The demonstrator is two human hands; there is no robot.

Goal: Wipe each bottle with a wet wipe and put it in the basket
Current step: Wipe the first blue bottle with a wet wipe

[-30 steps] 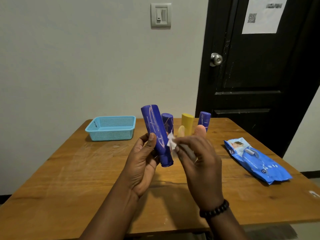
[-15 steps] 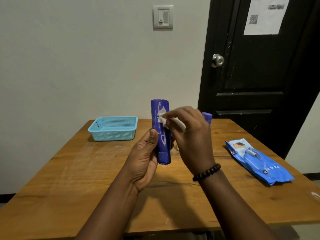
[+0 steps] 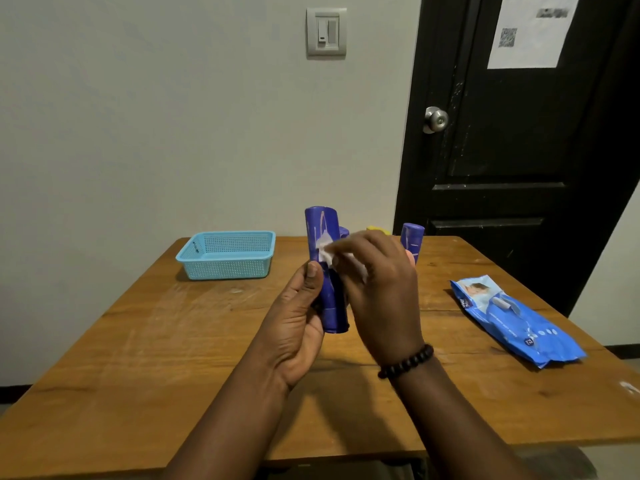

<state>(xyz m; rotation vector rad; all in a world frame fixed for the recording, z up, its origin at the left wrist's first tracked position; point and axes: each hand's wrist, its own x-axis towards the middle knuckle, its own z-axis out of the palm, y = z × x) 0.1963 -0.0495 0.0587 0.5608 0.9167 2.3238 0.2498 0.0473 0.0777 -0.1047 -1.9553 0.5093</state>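
one held bottle, three bottles standing behind, one basket.

Blue bottle, a second ago leaning left in the left hand, now stands upright. Right hand has risen from the bottle's lower half to its upper part, pressing the white wipe against the side. That hand now hides most of the yellow bottle behind.

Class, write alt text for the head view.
A left hand holds a purple bottle upright while the right hand rubs a wet wipe on it, above a wooden table with a blue basket.
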